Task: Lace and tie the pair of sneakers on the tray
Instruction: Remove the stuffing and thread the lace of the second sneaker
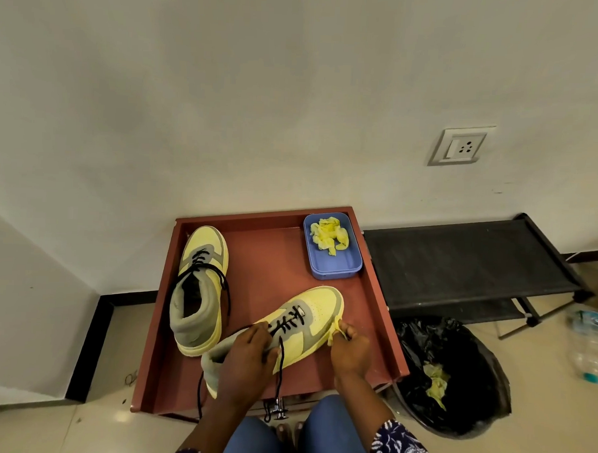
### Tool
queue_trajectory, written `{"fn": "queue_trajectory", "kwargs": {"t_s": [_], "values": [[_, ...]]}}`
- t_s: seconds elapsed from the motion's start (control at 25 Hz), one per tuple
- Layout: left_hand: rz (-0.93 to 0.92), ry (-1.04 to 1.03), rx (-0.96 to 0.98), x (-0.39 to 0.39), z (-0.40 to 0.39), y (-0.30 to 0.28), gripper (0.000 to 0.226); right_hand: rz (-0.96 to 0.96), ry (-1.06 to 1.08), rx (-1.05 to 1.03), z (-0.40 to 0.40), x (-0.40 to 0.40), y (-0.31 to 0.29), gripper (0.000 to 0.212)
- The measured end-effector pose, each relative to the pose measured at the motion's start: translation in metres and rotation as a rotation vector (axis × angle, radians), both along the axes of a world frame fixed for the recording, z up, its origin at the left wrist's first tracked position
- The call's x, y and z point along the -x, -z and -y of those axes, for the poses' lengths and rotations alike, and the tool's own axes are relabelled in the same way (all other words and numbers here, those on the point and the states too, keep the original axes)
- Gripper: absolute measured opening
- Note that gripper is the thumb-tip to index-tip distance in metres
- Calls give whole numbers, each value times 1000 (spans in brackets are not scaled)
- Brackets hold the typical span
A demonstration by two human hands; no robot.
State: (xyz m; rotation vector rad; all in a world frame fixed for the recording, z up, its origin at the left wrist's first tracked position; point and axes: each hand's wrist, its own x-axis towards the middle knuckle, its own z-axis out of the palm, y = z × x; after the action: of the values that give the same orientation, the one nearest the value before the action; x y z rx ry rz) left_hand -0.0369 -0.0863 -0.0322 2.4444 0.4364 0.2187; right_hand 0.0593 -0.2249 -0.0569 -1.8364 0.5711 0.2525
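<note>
Near sneaker (286, 332) gripped at tray (373, 287) centre, 6 o'clock side.
Left hand (247, 357) grips and hides its collar; right hand (349, 348) pinches yellow paper (337, 325) at its side. Second sneaker (199, 287) stands at 9 o'clock.

support: red-brown tray (383, 298) on the floor (59, 428) | far left: one sneaker (201, 283) | near centre: second sneaker (307, 319) | far right: blue container (337, 265)

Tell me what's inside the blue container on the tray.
The blue container holds crumpled yellow paper at its far end; the near part of its floor shows bare. Whatever lies beneath the paper is covered, so I cannot tell.
</note>
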Motion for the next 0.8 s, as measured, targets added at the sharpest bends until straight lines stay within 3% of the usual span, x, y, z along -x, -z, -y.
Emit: {"fn": "queue_trajectory", "kwargs": {"t_s": [0.32, 0.64, 0.8], "values": [[-1, 189, -22, 6, -15, 5, 40, 95, -16, 211, 26, -15, -2, 24], [39, 187, -49, 9, -15, 13, 43, 184, -252, 266, 30, -28, -3, 29], [52, 164, -92, 8, -14, 13, 36, 170, -130, 212, 23, -2, -2, 28]]}}
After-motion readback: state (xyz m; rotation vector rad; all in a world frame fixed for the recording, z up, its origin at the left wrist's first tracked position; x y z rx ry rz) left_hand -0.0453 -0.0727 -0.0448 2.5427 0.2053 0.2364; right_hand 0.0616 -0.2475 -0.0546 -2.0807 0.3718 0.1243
